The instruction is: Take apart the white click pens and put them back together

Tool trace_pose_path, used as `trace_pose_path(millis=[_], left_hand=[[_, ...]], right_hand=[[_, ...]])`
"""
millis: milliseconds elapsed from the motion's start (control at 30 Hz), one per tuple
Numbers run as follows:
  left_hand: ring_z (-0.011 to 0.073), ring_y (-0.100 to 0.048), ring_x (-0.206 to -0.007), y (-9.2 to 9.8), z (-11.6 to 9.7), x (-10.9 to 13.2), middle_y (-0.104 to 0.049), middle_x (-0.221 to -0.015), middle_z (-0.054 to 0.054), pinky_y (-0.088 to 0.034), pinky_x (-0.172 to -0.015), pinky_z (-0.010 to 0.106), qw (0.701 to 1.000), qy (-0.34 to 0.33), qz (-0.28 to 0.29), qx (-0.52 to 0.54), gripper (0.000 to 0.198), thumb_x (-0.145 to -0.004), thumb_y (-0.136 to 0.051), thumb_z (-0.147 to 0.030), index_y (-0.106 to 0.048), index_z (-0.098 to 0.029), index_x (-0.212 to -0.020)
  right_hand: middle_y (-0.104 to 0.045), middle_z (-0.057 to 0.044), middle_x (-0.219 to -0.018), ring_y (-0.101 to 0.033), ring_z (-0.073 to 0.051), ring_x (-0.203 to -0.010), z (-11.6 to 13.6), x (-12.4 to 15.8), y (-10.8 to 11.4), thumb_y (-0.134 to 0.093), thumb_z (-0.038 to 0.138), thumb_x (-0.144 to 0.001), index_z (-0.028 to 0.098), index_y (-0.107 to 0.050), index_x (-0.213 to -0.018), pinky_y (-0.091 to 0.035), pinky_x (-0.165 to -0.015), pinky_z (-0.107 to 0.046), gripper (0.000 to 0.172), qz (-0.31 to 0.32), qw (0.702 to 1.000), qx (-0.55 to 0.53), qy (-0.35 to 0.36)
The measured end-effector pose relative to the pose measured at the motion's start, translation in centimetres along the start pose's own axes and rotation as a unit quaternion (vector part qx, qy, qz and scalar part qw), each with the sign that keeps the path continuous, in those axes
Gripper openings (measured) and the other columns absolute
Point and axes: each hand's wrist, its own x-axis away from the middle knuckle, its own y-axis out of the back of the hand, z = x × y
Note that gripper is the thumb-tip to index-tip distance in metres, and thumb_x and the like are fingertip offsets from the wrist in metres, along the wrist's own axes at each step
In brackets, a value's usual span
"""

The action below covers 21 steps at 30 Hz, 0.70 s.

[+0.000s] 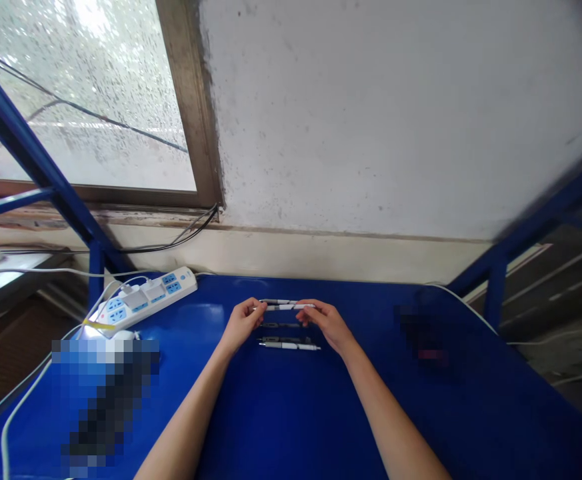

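Between my two hands a white and grey pen (285, 307) is held level above the blue tabletop (291, 413). My left hand (245, 322) pinches its left end, and my right hand (325, 321) pinches its right end. Just behind it shows part of another white and grey pen (278, 301). Below the held pen lies a dark pen (281, 325), partly covered by my fingers. Nearer to me, a white and grey pen (291, 345) lies crosswise on the table, with a dark shape close along its far side.
A white power strip (153, 298) with plugs and cables lies at the back left. A blurred-out dark object (113, 400) is at the left, and dark items (423, 340) lie at the right. Blue metal posts (495, 293) flank the table, with a wall behind.
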Motion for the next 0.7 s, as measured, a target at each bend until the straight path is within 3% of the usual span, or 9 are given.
trace_pose_path(millis=[700], left_hand=[[0.0085, -0.045, -0.052, 0.09, -0.25, 0.22, -0.054, -0.059, -0.004, -0.033, -0.053, 0.020, 1.000, -0.015, 0.016, 0.001, 0.029, -0.078, -0.066, -0.043, -0.058, -0.016, -0.078]], right_hand=[[-0.072, -0.006, -0.073, -0.062, -0.016, -0.066, 0.00, 0.08, -0.42, -0.075, 0.041, -0.074, 0.019, -0.075, -0.095, -0.046, -0.067, -0.030, 0.032, -0.010, 0.999, -0.046, -0.028]])
